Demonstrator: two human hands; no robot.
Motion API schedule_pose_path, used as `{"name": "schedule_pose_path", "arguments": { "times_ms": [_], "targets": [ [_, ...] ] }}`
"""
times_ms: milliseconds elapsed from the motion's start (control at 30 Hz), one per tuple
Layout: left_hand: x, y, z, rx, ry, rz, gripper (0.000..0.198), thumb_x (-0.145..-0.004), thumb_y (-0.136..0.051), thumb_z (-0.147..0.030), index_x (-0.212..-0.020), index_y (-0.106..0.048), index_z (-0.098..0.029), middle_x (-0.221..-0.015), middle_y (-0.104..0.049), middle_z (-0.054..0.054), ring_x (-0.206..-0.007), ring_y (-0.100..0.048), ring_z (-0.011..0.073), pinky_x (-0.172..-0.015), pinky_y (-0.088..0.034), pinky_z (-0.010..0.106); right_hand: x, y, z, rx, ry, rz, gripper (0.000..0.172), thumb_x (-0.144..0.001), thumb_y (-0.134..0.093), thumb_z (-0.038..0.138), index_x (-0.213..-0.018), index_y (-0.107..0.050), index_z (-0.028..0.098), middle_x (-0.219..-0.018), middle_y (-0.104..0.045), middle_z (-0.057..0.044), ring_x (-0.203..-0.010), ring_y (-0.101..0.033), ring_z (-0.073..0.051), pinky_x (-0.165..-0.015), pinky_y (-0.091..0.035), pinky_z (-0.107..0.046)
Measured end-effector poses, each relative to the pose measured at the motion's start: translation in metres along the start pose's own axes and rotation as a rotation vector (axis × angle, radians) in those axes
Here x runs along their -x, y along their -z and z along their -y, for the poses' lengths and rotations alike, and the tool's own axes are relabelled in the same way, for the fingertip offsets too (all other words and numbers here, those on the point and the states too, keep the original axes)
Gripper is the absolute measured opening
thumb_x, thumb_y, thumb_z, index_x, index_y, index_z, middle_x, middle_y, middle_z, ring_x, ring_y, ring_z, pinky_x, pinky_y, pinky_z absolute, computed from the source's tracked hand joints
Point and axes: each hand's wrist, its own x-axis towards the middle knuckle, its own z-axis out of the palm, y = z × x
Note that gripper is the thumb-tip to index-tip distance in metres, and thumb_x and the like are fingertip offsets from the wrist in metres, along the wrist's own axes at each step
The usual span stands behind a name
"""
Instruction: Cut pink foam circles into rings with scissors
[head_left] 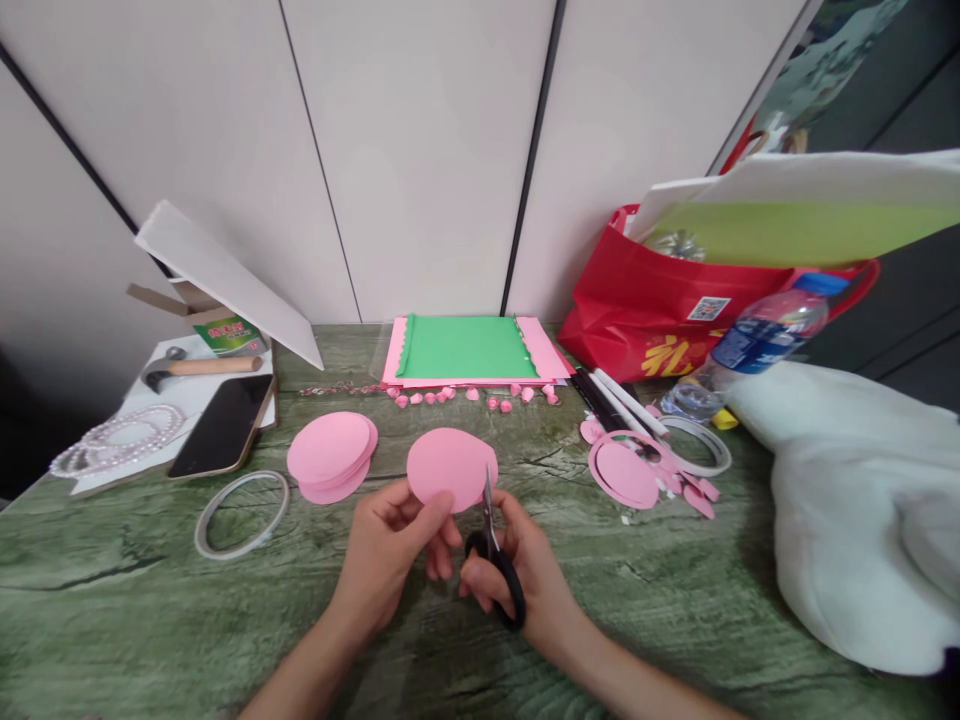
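Through the head camera I have both bare hands near the middle of a green wood-grain tabletop (150, 620). My left hand (386, 545) pinches a round disc of pink paper (446, 465), thumb pressed on its lower face and the fingers curled behind; the disc is held up just over the table, between the two hands. My right hand (529, 555) is closed around a pair of scissors with black handles and metal blades (491, 540), thumb and fingers at the handles. The blades point away from me and overlap the disc's right edge; I cannot tell how far apart they stand. Just left of the disc lies a small stack of matching pink paper discs (330, 455), slightly fanned, with a white roll of tape (202, 537) near it. Off to the right I see a loose heap of pink paper offcuts (626, 475), beside black and white pens (634, 400) and a second pale tape roll (724, 455). Beyond the hands, a row of small pink bud-like pieces (472, 394) runs in front of a green sheet (469, 348) lying on pink sheets (547, 350). A red bag with yellow lettering (622, 300) stands at the back right.
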Motion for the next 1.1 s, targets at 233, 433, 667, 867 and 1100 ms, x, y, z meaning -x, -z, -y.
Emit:
{"name": "schedule_pose_path", "arguments": {
  "times_ms": [233,433,667,867,1100],
  "targets": [
    [0.0012,-0.0004,-0.0001,0.004,0.010,0.009,0.017,-0.070,-0.067,-0.027,-0.064,-0.062,-0.012,-0.052,-0.063,0.001,-0.037,-0.052,0.0082,-0.037,-0.041,0.018,0.0004,-0.0018,0.0031,-0.031,-0.018,0.017,0.062,-0.058,-0.073,0.053,-0.099,-0.037,0.022,-0.055,-0.057,0.007,-0.033,-0.040,-0.005,-0.033,-0.029,-0.015],
    [0.0005,0.0000,0.0001,-0.024,0.017,-0.011,0.019,-0.068,-0.068,-0.027,-0.058,-0.062,-0.012,-0.049,-0.062,0.000,-0.033,-0.049,0.0073,-0.035,-0.038,0.018,0.0005,0.0001,-0.0005,-0.042,-0.001,0.010,0.062,-0.059,-0.074,0.048,-0.101,-0.038,0.022,-0.056,-0.058,0.005,-0.034,-0.042,-0.007,-0.033,-0.032,-0.017],
    [0.0010,0.0011,0.0014,-0.017,0.002,-0.003,0.019,-0.069,-0.068,-0.025,-0.058,-0.062,-0.012,-0.049,-0.062,-0.001,-0.034,-0.049,0.0068,-0.036,-0.040,0.018,0.0000,0.0006,-0.0006,-0.003,0.029,0.013,0.061,-0.060,-0.071,0.054,-0.102,-0.039,0.021,-0.054,-0.057,0.005,-0.033,-0.041,-0.006,-0.032,-0.031,-0.016],
    [0.0006,0.0011,0.0006,-0.017,-0.011,-0.031,0.017,-0.069,-0.068,-0.025,-0.060,-0.062,-0.012,-0.049,-0.061,-0.002,-0.034,-0.049,0.0058,-0.036,-0.038,0.016,0.0004,0.0005,0.0012,0.004,0.028,0.010,0.059,-0.062,-0.070,0.053,-0.100,-0.038,0.021,-0.052,-0.055,0.007,-0.033,-0.040,-0.006,-0.033,-0.031,-0.015],
    [0.0005,0.0003,0.0006,0.006,-0.002,0.001,0.018,-0.071,-0.066,-0.027,-0.062,-0.062,-0.012,-0.050,-0.062,0.000,-0.037,-0.051,0.0076,-0.037,-0.041,0.017,0.0000,-0.0015,0.0022,-0.025,-0.029,0.010,0.061,-0.058,-0.073,0.050,-0.099,-0.037,0.021,-0.054,-0.057,0.006,-0.032,-0.039,-0.005,-0.031,-0.029,-0.014]
  ]
}}
